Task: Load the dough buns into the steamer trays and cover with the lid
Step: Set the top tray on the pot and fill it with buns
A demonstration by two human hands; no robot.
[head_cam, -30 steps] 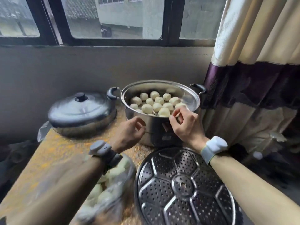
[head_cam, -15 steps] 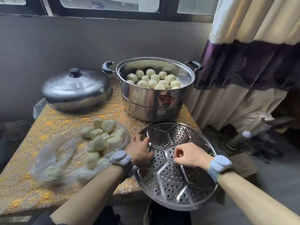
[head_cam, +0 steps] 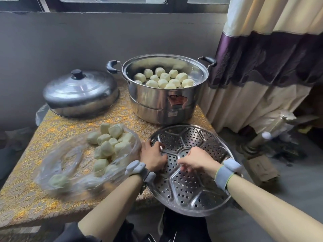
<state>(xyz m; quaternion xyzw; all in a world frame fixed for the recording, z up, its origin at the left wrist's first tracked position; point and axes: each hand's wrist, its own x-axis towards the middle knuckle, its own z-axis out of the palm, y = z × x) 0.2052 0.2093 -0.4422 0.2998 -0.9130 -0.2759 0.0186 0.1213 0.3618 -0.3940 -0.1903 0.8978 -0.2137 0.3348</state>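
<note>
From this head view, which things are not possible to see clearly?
- Fingertips of left hand and right hand: curled under, grip on perforated tray unclear.
- Bag of buns: near part motion-blurred.
- Steamer pot: its front wall hides the near buns.
- Pot label: too small.

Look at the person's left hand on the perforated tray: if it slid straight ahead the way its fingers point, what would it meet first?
Probably the steamer pot: the left hand points up across the perforated tray toward it, though depth is unclear.

Both forearms reach forward, left hand (head_cam: 152, 158) and right hand (head_cam: 195, 160) close together, fingers curled downward.
</note>
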